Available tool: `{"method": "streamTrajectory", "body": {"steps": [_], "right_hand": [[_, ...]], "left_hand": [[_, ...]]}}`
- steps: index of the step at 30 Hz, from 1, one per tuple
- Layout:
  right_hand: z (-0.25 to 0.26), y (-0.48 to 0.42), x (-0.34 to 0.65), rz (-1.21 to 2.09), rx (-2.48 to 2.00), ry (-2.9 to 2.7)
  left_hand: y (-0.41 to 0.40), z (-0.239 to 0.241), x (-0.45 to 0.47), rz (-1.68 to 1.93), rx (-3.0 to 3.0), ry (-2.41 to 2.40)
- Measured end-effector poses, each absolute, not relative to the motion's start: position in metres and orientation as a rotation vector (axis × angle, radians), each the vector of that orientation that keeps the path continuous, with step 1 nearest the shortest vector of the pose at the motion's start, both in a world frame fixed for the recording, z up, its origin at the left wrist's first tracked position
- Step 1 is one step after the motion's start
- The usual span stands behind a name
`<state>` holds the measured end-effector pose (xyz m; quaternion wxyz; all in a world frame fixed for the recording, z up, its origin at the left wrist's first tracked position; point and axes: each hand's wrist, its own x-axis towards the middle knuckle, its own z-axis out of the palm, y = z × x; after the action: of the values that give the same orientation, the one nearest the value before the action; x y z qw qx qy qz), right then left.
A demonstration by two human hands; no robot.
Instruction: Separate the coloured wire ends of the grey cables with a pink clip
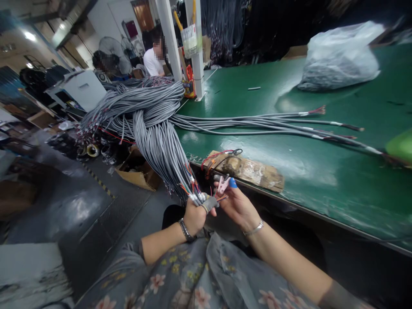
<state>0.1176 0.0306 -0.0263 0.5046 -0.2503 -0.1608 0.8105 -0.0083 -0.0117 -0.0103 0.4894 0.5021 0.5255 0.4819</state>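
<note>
My left hand (197,213) is closed around the ends of several grey cables, and a grey wrap covers its thumb. White bands and loose coloured wires show at the cable ends (195,197) just above that fist. Close on its right, my right hand (240,206) pinches a small pink clip-like tool (222,184) between thumb and fingers; blue tape is around the thumb. Thin orange-red wires (221,198) stick out between the two hands. From the held ends, a thick bundle of grey cables (161,146) runs up over the table's left edge.
A scorched wooden block (254,169) with wires on it lies along the front edge of the green table (322,189). Further back are loose grey cables (244,122), a white post (172,38) and a filled plastic bag (341,58). Below stands an open cardboard box (138,169). Another person (152,60) sits behind.
</note>
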Motion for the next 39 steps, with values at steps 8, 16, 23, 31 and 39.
{"method": "streamTrajectory", "body": {"steps": [8, 16, 23, 31, 39], "right_hand": [[-0.019, 0.023, 0.125, 2.062, -0.583, -0.466], [-0.015, 0.002, 0.126, 1.864, -0.83, -0.92], [-0.013, 0.003, 0.127, 1.821, -0.84, -1.094], [-0.016, 0.0, 0.125, 1.706, -0.925, -1.031], [-0.031, 0.012, 0.135, 1.879, -0.85, -0.756]], "left_hand": [[-0.02, -0.001, -0.013, 1.193, 1.211, 1.29], [-0.023, 0.001, -0.017, 1.052, 1.375, 1.282], [-0.017, 0.003, -0.02, 0.868, 1.391, 1.185], [-0.016, -0.005, -0.021, 1.029, 1.309, 1.216], [-0.014, -0.014, -0.022, 1.043, 1.194, 1.196]]}}
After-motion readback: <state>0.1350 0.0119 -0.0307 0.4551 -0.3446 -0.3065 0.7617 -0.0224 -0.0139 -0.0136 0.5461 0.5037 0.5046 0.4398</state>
